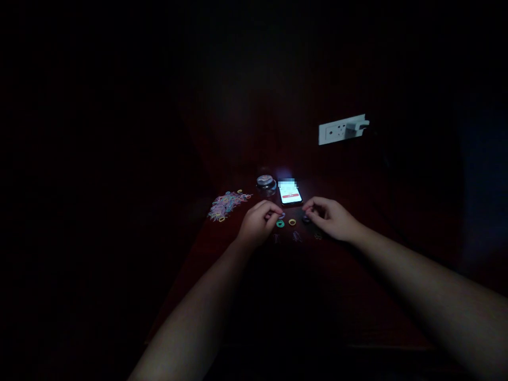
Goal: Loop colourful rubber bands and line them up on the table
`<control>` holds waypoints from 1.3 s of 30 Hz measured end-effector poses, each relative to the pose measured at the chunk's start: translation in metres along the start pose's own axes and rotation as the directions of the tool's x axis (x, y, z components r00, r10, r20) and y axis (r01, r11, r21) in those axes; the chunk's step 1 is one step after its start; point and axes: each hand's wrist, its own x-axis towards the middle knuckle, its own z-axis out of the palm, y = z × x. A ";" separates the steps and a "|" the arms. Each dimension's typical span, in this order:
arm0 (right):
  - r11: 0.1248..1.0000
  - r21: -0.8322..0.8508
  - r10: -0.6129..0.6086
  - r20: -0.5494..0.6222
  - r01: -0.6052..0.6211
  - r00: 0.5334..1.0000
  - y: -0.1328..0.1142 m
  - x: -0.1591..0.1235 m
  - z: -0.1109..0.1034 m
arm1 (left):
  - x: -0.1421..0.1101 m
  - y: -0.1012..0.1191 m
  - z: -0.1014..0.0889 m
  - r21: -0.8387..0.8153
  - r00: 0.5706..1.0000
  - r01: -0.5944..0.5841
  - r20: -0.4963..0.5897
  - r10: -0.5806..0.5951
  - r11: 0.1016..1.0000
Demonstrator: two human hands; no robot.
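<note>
My left hand [259, 221] is closed in a pinch, with a small purple elastic hair tie [281, 216] at its fingertips. Just below those fingers lies a green hair tie [280, 224], and a yellow hair tie [292, 222] sits between my two hands. My right hand [330, 218] has its thumb and fingers pinched together over a dark ring [306, 218]; whether it grips the ring or something smaller is too dim to tell. Nearer to me are small bunches of thin elastic bands [297, 236], in faint light.
A lit phone [291, 193] lies behind my hands, beside a clear lidded jar [265, 183]. To the left a pile of colourful elastic bands [228, 205] is spread on the dark red table [214, 248]. A wall socket [335, 132] holds a plug [357, 126].
</note>
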 end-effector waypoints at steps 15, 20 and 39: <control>0.994 0.081 -0.081 0.013 0.080 0.997 -0.015 -0.002 0.015 | -0.002 0.019 0.018 -0.200 0.994 0.069 0.098 -0.050 0.977; 0.996 0.086 -0.019 -0.015 0.021 1.000 -0.014 -0.002 0.014 | -0.003 0.019 0.018 -0.175 0.988 0.089 0.143 -0.064 0.980; 0.987 0.163 -0.021 0.115 0.002 0.993 -0.022 -0.006 0.016 | -0.005 0.021 0.012 -0.221 0.961 0.092 0.276 -0.028 0.971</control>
